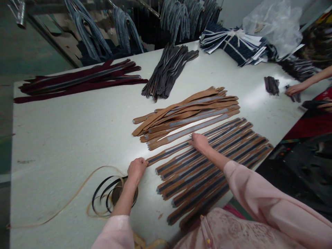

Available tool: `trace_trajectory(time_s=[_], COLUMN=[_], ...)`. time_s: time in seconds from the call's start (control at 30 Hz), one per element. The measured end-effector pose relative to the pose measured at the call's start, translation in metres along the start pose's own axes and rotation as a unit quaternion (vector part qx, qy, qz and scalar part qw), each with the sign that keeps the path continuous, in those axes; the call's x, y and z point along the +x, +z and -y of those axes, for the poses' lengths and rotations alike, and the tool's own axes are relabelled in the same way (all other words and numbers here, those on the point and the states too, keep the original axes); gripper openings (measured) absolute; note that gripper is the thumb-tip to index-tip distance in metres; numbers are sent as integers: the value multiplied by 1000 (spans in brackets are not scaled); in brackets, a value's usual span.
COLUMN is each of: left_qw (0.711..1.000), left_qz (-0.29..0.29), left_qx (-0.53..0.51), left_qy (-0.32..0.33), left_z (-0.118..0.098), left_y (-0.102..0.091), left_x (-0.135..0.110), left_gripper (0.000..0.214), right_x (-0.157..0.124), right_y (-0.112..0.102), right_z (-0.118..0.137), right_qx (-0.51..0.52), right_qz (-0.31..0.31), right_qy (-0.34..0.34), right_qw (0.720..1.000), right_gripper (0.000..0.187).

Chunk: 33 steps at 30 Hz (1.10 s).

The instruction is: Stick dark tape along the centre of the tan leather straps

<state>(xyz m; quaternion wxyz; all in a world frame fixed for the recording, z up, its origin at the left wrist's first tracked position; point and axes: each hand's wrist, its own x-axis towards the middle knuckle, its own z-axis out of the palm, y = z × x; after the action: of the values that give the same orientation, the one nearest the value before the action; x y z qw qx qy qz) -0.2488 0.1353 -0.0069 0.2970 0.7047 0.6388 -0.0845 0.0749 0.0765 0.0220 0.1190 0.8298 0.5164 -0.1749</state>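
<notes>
I see long dark-red cloth strips (pixel 80 82), and a crinkly clear plastic bag (pixel 275 27) beside a tied dark-blue cloth bundle (pixel 233 47).

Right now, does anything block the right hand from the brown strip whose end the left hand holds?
Nothing visible does: the right hand is over the brown strip, its end in the left hand.

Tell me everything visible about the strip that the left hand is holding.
The strip is long, narrow and flat, brown along both edges with a dark band down its middle; it looks like cloth. It lies nearly straight, slanting across the white table, between the brown pile and the similar strips. The left hand pinches its left end. The right hand covers part further along, apparently touching it; beyond, it seems to run on.
</notes>
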Motion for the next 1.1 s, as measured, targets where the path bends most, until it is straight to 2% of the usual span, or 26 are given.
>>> trace_trajectory(time_s=[0.07, 0.17, 0.27, 0.43, 0.6, 0.77, 0.9, 1.1], left_qw=[1000, 1000, 998, 986, 982, 984, 978, 944], left_qz=[-3, -5, 13, 63, 60, 53, 26, 17], left_qx=[-5, -24, -62, -140, -167, -166, -207, -326], left_qy=[1, 7, 30, 67, 60, 30, 14, -48], left_z=[0, 1, 9, 37, 71, 99, 101, 82], left_y=[1, 1, -3, -23, -43, -51, -49, -50], left_x=[1, 2, 1, -9, -20, -32, -38, -44], left_gripper=[21, 23, 22, 23, 26, 25, 25, 22], right_x=[-12, -26, -28, -16, -14, -15, -25, -63], right_y=[0, 10, 21, 24, 22, 21, 17, 17], right_z=[31, 84, 115, 111, 109, 112, 115, 126], right_qx=[12, 47, 58, 52, 55, 52, 43, 92], right_qz=[-9, 32, 62, 67, 71, 72, 73, 4], right_qy=[-59, -142, -151, -113, -101, -100, -118, -222], right_qw=[998, 988, 985, 990, 991, 991, 989, 971], right_gripper=[32, 33, 42, 53, 57, 58, 54, 30])
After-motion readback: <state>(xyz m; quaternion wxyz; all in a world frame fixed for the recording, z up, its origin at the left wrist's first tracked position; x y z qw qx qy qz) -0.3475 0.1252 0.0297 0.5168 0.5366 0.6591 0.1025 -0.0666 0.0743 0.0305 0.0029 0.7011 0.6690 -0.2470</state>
